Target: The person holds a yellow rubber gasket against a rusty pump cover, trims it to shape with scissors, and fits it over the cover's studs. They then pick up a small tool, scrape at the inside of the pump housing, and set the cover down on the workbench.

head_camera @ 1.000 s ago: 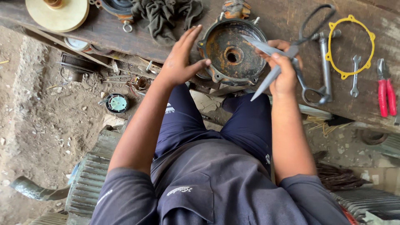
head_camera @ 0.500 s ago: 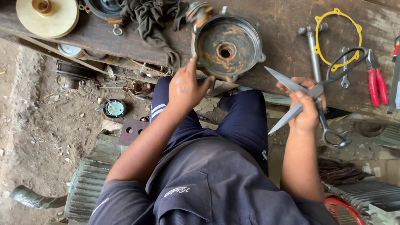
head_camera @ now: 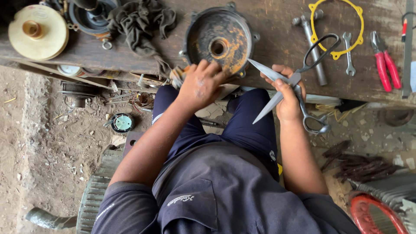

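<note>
Rust-orange round cast-metal housing (head_camera: 220,41) lies on the wooden bench (head_camera: 277,21) at twelve o'clock — the left hand (head_camera: 200,84), lifted clear a moment ago, now rests loose-fingered on its lower rim. At three o'clock, the right hand (head_camera: 289,97) clenches open steel scissors (head_camera: 294,80).
</note>
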`<state>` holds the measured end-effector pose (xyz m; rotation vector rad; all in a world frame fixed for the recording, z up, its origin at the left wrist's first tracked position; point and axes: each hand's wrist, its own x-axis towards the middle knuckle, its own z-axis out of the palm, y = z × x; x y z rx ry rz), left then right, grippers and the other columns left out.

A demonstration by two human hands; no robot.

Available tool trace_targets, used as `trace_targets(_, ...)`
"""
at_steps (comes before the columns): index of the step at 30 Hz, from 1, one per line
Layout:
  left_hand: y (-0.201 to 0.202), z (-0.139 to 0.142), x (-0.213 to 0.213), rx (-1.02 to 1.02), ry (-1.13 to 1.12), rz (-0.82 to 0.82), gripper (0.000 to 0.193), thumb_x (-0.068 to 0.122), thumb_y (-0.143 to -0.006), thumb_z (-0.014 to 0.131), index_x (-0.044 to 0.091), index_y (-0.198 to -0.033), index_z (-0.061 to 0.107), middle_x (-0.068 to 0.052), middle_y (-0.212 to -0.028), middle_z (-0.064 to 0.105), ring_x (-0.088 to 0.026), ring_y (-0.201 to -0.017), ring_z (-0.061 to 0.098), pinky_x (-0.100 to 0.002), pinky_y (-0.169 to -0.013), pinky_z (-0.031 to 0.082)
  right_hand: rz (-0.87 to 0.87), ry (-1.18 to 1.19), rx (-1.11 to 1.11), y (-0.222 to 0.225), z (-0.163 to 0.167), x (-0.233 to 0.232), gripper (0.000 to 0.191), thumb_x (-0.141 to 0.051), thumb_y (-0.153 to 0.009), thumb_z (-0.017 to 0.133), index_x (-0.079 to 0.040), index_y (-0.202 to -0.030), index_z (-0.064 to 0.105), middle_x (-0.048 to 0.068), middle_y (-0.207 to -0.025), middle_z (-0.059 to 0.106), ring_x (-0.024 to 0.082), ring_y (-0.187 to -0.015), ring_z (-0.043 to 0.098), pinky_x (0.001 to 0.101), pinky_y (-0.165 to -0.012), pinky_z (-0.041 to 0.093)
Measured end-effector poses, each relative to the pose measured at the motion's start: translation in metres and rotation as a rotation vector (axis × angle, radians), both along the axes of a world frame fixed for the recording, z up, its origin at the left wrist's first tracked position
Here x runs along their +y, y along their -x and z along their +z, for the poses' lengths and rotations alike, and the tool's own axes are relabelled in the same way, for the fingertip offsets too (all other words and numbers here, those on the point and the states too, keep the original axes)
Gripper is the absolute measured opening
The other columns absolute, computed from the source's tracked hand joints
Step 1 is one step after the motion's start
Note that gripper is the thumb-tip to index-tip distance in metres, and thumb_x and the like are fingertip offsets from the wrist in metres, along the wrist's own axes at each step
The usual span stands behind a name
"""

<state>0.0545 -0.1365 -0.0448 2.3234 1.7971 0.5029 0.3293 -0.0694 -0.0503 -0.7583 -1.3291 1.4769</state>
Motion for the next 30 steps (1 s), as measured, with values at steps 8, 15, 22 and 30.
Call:
trace_targets(8,-0.001,-0.013,0.047,0.025,-0.130,-0.113,0.062,0.042,-0.079,0.082,0.025,-0.136,0.065,-0.007,-0.157,0.045,-0.039,-0.135,0.043,-0.058,-0.110,0.034,-0.015,0.169,0.101,-0.014,-0.011,-0.001,0.046,-0.022,-0.102,0.059,0.003,-0.140,0.051,0.027,-0.128,0.068,0.036,-0.119,0.069,0.0477,-0.109,0.053)
trace_targets(15,-0.001,-0.008,0.058,-0.047,-0.122,0.050,0.089,0.052,-0.080,0.087,0.021,-0.154,0.049,-0.006,-0.164,0.037,-0.041,-0.146,0.035,-0.076,-0.113,0.021,-0.031,0.195,0.096,-0.013,-0.017,-0.003,0.047,-0.022,-0.103,0.059,0.004,-0.141,0.050,0.028,-0.130,0.067,0.038,-0.120,0.069,0.0502,-0.112,0.053)
trace_targets(22,-0.012,-0.011,0.061,-0.164,-0.142,0.016,0.087,0.040,-0.082,0.091,0.026,-0.157,0.047,-0.009,-0.166,0.034,-0.045,-0.154,0.021,-0.076,-0.120,0.013,-0.143,-0.048,-0.075,-0.001,-0.019,-0.009,0.047,-0.013,-0.102,0.064,0.005,-0.143,0.050,0.025,-0.129,0.068,0.031,-0.122,0.069,0.0435,-0.115,0.053)
trace_targets(30,-0.030,-0.012,0.059,-0.139,-0.054,0.085,0.076,0.033,-0.089,0.088,0.034,-0.155,0.050,-0.009,-0.161,0.038,-0.042,-0.153,0.027,-0.072,-0.124,0.010,-0.161,-0.297,-0.376,-0.002,-0.031,-0.016,0.041,-0.011,-0.100,0.068,0.004,-0.137,0.058,0.015,-0.131,0.064,0.020,-0.115,0.064,0.0302,-0.104,0.052)
